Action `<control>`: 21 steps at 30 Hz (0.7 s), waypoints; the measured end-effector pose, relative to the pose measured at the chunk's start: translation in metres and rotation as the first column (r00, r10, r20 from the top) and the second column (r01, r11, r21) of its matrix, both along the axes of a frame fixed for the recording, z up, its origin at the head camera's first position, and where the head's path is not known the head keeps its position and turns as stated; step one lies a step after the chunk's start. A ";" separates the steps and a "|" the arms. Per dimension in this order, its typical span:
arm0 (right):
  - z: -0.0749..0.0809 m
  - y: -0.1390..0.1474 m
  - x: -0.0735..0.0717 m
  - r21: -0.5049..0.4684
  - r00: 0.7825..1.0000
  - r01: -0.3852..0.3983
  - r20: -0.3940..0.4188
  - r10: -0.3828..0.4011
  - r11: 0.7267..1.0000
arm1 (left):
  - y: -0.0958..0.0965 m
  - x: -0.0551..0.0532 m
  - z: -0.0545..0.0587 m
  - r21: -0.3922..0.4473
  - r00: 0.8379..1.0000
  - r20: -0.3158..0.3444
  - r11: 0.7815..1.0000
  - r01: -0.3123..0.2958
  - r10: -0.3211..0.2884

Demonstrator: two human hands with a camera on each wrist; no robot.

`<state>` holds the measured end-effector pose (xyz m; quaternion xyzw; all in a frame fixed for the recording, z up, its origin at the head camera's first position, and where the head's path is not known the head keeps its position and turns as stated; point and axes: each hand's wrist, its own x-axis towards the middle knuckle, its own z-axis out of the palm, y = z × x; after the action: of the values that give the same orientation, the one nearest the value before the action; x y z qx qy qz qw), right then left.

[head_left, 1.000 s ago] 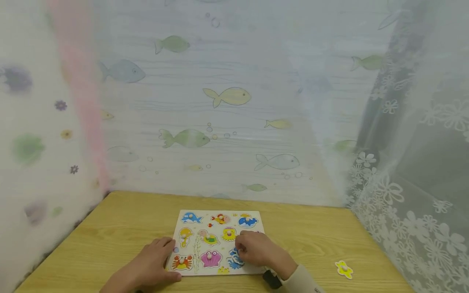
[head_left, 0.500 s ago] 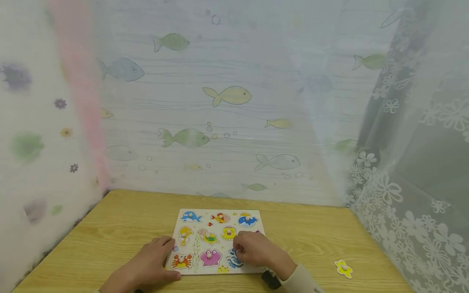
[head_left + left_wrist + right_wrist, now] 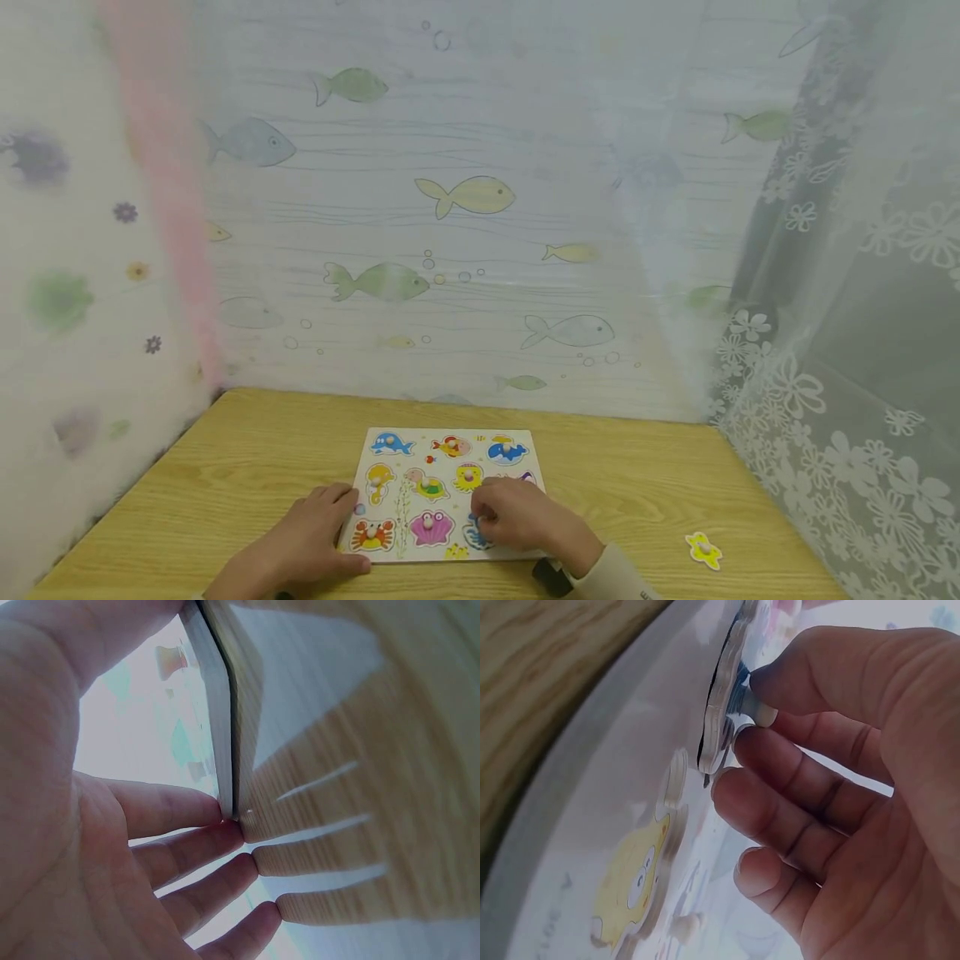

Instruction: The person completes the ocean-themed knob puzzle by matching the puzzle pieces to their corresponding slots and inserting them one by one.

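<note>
On the table lies a white peg-puzzle board (image 3: 480, 458) with sea-animal pieces. My right hand (image 3: 517, 515) is over its near right part. Thumb and fingertips pinch the pale knob (image 3: 765, 715) of a blue puzzle piece (image 3: 476, 533), mostly hidden under the hand in the head view. In the right wrist view that piece's edge (image 3: 718, 724) stands a little proud of the board. My left hand (image 3: 311, 533) rests at the board's left side, thumb by the near left corner. Its spread fingertips (image 3: 225, 810) touch the board's edge and the table.
A yellow star-shaped piece (image 3: 704, 550) with a knob lies apart on the wooden table (image 3: 630, 475), right of the board. Crab (image 3: 372, 535), pink shell (image 3: 431, 527) and several other pieces sit on the board. Printed curtains (image 3: 480, 333) enclose the table's back and sides.
My right hand has shifted slightly left and turned a little, still pinching the blue piece, which now shows less beside the fingers. The left hand has stayed in place.
</note>
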<state>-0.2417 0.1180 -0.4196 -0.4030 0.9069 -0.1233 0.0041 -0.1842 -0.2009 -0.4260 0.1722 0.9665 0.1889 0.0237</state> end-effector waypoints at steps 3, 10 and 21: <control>0.000 -0.001 0.001 0.008 1.000 0.011 -0.003 -0.011 1.000 | 0.000 -0.001 -0.001 -0.002 1.000 -0.002 1.000 -0.001 0.001; -0.001 -0.002 0.001 0.015 1.000 0.021 -0.004 -0.021 1.000 | 0.000 -0.001 -0.002 -0.001 1.000 0.007 1.000 -0.004 0.004; -0.003 -0.001 -0.002 0.019 1.000 0.015 0.024 -0.015 1.000 | -0.001 -0.001 0.001 -0.013 1.000 -0.007 1.000 0.028 -0.028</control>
<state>-0.2434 0.1173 -0.4222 -0.3947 0.9108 -0.1197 0.0178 -0.1856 -0.2019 -0.4251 0.1862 0.9653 0.1816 0.0241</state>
